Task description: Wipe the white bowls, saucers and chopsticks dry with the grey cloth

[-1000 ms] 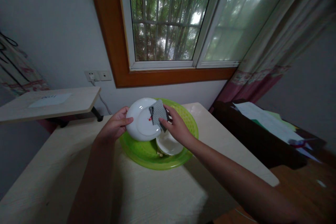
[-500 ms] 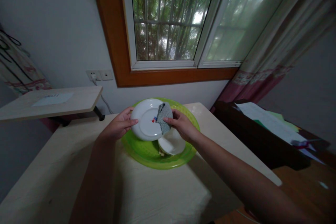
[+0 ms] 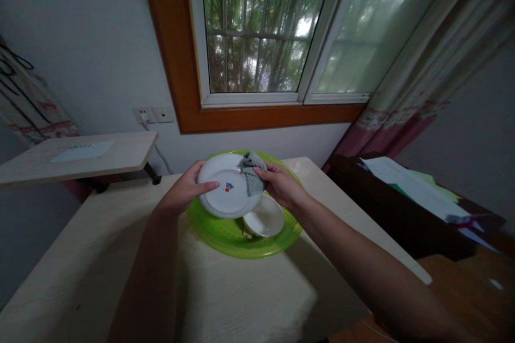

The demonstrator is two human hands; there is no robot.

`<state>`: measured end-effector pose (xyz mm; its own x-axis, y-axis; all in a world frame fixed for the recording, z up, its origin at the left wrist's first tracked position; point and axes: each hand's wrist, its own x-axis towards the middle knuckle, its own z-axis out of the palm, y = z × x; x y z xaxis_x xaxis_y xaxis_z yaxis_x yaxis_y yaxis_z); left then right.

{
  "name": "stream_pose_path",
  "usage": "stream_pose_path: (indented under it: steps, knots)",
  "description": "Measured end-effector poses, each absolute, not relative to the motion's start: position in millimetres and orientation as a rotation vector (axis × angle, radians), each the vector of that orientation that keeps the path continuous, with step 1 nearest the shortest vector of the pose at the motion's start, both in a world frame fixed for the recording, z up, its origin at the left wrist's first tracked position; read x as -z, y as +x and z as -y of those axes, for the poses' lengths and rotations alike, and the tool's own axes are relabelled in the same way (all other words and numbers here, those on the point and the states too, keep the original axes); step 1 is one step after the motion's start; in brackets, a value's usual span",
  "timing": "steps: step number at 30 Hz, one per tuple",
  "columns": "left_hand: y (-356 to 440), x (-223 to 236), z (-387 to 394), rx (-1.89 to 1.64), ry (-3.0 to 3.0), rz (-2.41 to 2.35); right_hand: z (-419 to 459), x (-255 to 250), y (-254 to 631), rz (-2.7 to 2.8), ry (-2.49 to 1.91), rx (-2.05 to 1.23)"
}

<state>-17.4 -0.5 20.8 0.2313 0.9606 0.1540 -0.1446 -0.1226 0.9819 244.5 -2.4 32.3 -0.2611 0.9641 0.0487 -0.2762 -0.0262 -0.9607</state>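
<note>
A white plate with a small red and blue mark is held up over a green basin. My left hand grips its left edge, thumb lying across the face. At the plate's right edge, my right hand pinches a grey cloth, which is pressed against the plate and folded over the rim. Below the plate, a white bowl sits tilted in the basin, partly covered. Something small and pale lies by the bowl, too small to name.
The basin stands on a pale wooden table against the wall under a window. To the left is a raised shelf with a paper label. Beyond the table's right edge, papers lie on dark furniture.
The plate has shifted slightly left and tilted. My left thumb reaches further over its face. The cloth is now bunched at the top, and my right hand has moved a little.
</note>
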Motion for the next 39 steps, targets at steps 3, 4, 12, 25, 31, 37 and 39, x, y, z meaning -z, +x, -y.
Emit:
stream_pose_path:
  steps: [3,4,12,25,31,37,39]
  knots:
    - [-20,-18,0,-1.182,1.318,-0.870,-4,-29,244,1.165,-0.864,-1.522]
    - [-21,-17,-1,-1.181,1.312,-0.865,-5,-28,244,1.163,-0.865,-1.527]
    - [-23,-15,-2,-1.207,1.221,-0.822,2,-29,241,1.190,-0.823,-1.548]
    - [-28,-15,-7,-1.267,1.013,-0.842,24,-8,251,1.248,-0.805,-1.837]
    - [-29,-12,-9,-1.256,1.031,-0.850,20,-9,253,1.345,-0.892,-1.786]
    - [-31,-11,-10,-1.251,1.073,-0.918,10,-15,252,1.521,-0.916,-1.285]
    - [-31,-12,-9,-1.248,1.079,-0.919,7,-14,252,1.503,-1.030,-1.067]
